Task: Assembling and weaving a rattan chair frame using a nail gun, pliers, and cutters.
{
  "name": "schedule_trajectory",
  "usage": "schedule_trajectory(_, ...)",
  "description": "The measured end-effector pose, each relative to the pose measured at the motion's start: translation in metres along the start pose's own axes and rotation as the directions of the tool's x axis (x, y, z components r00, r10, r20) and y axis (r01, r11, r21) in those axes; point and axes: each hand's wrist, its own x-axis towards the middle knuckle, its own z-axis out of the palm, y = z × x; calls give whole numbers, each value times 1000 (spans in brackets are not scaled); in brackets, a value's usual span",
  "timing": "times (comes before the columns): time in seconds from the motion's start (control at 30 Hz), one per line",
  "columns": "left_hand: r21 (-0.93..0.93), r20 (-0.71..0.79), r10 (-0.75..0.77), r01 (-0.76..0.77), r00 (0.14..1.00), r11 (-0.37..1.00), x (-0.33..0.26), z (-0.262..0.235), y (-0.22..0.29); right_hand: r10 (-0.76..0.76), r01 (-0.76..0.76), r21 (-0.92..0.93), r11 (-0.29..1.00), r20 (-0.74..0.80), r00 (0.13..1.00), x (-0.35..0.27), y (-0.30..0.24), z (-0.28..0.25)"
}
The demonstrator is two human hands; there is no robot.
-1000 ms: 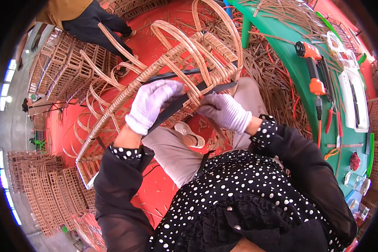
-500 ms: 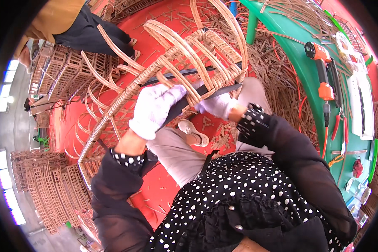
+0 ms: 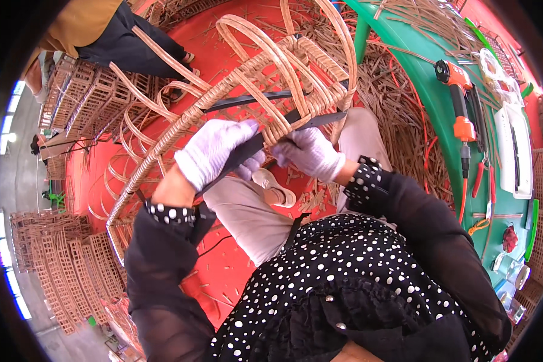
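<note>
A woven rattan chair frame (image 3: 265, 69) rests tilted across my knees, with looped cane bars and a long wrapped rail running down to the left. My left hand (image 3: 214, 151), in a white glove, grips a black strap (image 3: 253, 145) against the wrapped rail. My right hand (image 3: 311, 154), also gloved in white, pinches the same strap just under the woven seat edge. A second black strap (image 3: 253, 99) crosses the frame above my hands.
A green table (image 3: 440, 108) at right holds an orange power drill (image 3: 455, 90), red pliers (image 3: 479, 178) and white parts. Cane scraps litter the red floor (image 3: 229, 265). Stacked rattan frames (image 3: 54, 271) stand at left. Another person (image 3: 96, 30) crouches at the top left.
The chair frame and both my hands have shifted slightly. The other person's gloved hand has left the cane at top left.
</note>
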Motion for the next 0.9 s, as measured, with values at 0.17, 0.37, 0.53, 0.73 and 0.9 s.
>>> schedule_trajectory(0.17, 82, 104, -407, 400, 908, 913, 8, 7, 22, -549, 504, -282, 816, -104, 830, 68, 42, 6)
schedule_trajectory(0.37, 791, 277, 761, -589, 587, 167, 8, -17, -24, -188, 177, -221, 959, -27, 982, 39, 11, -4)
schedule_trajectory(0.53, 614, -44, 776, -596, 630, 518, -18, 12, -25, -353, 317, -536, 783, 38, 935, -39, -48, -17)
schedule_trajectory(0.73, 809, 55, 811, -502, 582, 305, -27, 21, -26, -579, 451, -831, 326, 202, 790, 8, -100, -21)
schedule_trajectory(0.9, 721, -37, 771, -518, 635, 461, -35, 18, -30, 73, 166, -955, 245, 189, 979, 56, -128, -9)
